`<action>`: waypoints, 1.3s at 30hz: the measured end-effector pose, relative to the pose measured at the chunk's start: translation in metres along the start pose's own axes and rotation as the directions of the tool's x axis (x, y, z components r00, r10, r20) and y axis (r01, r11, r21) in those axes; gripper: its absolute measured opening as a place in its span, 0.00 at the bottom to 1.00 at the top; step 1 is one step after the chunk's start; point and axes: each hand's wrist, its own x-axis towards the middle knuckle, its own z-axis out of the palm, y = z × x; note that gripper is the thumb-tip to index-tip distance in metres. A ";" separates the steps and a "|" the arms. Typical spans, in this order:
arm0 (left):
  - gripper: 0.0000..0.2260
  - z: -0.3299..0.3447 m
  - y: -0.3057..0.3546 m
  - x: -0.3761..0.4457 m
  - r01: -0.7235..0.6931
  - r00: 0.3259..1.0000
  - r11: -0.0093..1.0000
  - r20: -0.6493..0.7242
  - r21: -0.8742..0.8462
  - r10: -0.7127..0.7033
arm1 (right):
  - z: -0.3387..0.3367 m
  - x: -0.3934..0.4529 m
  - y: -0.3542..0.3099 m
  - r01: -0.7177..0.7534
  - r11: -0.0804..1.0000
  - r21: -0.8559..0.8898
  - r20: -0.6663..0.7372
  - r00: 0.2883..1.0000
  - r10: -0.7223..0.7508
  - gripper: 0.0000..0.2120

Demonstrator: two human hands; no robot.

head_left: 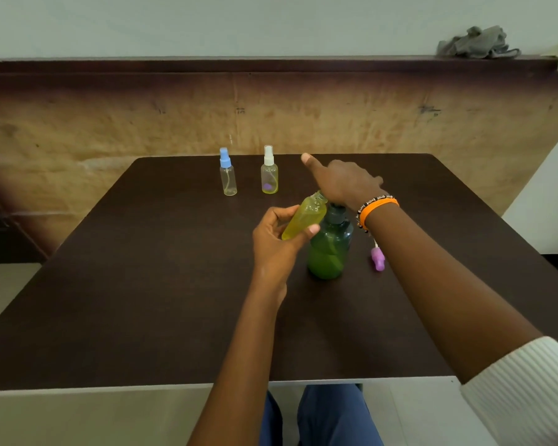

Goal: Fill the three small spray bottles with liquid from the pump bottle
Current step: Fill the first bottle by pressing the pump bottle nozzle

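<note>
A green pump bottle [330, 249] stands mid-table. My right hand [342, 180] lies on top of its dark pump head, thumb stretched out to the left. My left hand [276, 243] grips an uncapped small spray bottle [305, 217] holding yellow liquid, tilted with its neck up against the pump spout. That bottle's purple spray cap [378, 258] lies on the table to the right of the pump bottle. At the back stand two capped spray bottles: a blue-capped one [227, 173], nearly clear, and a white-capped one [269, 171] with yellowish liquid.
The dark brown table [142, 284] reaches back to a plywood wall panel. A grey cloth [477, 43] lies on the ledge at the upper right. My knees in blue trousers [329, 416] show below the table's near edge.
</note>
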 end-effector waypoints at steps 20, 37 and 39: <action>0.13 0.001 -0.004 0.000 -0.008 1.000 1.000 0.023 -0.006 0.008 | 0.004 0.011 0.005 -0.036 0.968 0.250 0.018 0.999 0.032 0.34; 0.12 0.002 -0.003 -0.003 -0.005 0.999 1.000 0.036 -0.021 0.006 | 0.001 0.012 0.004 -0.042 0.968 0.246 0.071 0.997 0.026 0.33; 0.12 0.001 -0.004 -0.002 -0.006 0.999 1.000 0.041 -0.027 0.007 | -0.001 0.013 0.004 -0.047 0.971 0.233 0.064 0.997 0.033 0.36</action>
